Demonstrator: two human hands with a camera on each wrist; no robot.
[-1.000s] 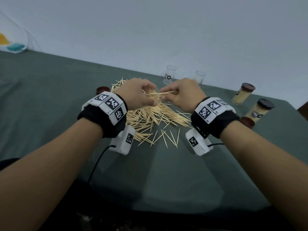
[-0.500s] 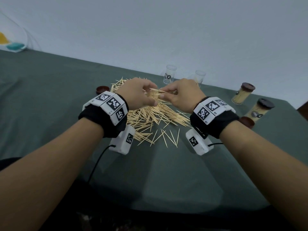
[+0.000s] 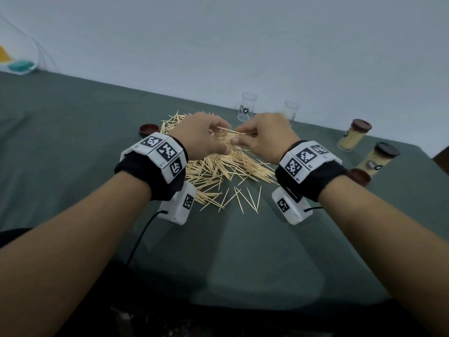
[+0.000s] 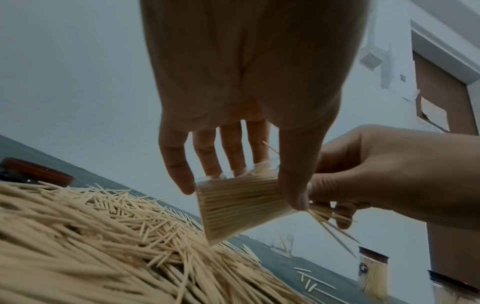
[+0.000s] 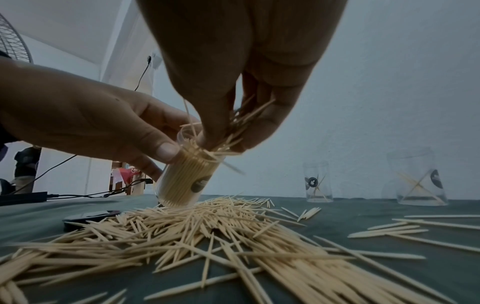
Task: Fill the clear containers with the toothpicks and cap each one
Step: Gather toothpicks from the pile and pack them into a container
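Observation:
My left hand (image 3: 204, 136) grips a clear container (image 4: 239, 201) packed with toothpicks, tilted above the loose toothpick pile (image 3: 218, 171). The same container (image 5: 184, 176) shows in the right wrist view, its mouth toward my right hand (image 3: 262, 137). That hand pinches a small bunch of toothpicks (image 5: 233, 127) at the container's mouth. Two nearly empty clear containers (image 3: 246, 110) (image 3: 290, 112) stand upright behind the hands, each with a few toothpicks inside. A brown cap (image 3: 148, 129) lies left of the pile, another brown cap (image 3: 359, 176) by my right wrist.
Two filled, capped containers (image 3: 353, 138) (image 3: 376, 161) stand at the right on the green tablecloth (image 3: 73, 142). Stray toothpicks (image 3: 243, 198) lie toward me from the pile. A pale wall runs behind the table. Cables and a fan show at the left in the right wrist view.
Both hands stay over the pile. The right hand's bunch of toothpicks has shifted slightly left, toward the mouth of the container in the left hand.

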